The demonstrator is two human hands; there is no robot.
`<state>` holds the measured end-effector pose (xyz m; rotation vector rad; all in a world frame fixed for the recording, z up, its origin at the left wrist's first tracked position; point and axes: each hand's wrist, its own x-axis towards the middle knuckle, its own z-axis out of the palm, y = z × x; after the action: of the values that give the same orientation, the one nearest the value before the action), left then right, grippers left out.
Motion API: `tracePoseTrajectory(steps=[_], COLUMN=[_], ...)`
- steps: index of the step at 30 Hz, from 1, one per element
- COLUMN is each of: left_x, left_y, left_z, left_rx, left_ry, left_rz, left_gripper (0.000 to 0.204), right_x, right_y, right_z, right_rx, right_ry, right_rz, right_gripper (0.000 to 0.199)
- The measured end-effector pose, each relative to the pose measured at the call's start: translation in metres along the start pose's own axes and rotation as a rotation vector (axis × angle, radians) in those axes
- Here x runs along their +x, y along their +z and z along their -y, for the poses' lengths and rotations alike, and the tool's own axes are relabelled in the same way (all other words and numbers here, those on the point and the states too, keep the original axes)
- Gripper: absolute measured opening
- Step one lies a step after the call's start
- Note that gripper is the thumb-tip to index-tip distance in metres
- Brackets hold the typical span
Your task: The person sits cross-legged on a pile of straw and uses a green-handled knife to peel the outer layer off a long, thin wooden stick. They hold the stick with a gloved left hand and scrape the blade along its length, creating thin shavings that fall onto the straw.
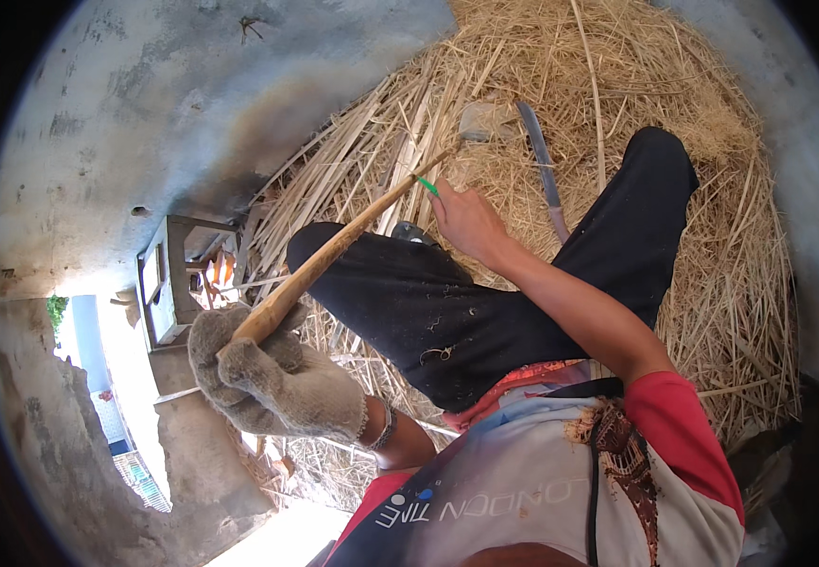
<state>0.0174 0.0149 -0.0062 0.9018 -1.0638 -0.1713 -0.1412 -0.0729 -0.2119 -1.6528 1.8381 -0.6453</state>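
Observation:
My left hand (282, 378), in a grey knitted glove, is wrapped round the thick end of a long wooden stick (334, 250). The stick slants up and to the right over my knee, tapering to a dark thin tip. My bare right hand (468, 223) is closed on a thin green strip (427, 185) that reaches the stick near that tip; whether it is tied there I cannot tell. Beyond my right hand, a curved-blade machete (539, 151) lies on the straw, its handle toward my right leg.
I sit with knees apart on a deep heap of dry straw (712, 246). A grey stone (487, 123) lies beside the machete. Long dry stalks (353, 151) pile against the left wall (145, 123). A wooden frame (171, 274) stands by that wall, near a bright opening (131, 406).

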Motion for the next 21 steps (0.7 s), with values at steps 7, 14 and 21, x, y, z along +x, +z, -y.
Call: tracePoseTrajectory(steps=[7, 14, 21], left_x=[0.003, -0.001, -0.012], left_y=[0.012, 0.022, 0.011], left_z=[-0.003, -0.014, -0.013], left_rx=[0.049, 0.099, 0.144], left_ry=[-0.077, -0.042, 0.102], left_rz=[0.01, 0.078, 0.056], left_gripper=[0.035, 0.031, 0.04], right_x=[0.057, 0.114, -0.046], right_y=[0.029, -0.029, -0.091], right_z=[-0.049, -0.142, 0.045], right_rx=[-0.328, -0.58, 0.342], right_ry=[0.05, 0.102, -0.185], right_rz=[-0.064, -0.128, 0.079], right_gripper=[0.015, 0.019, 0.027])
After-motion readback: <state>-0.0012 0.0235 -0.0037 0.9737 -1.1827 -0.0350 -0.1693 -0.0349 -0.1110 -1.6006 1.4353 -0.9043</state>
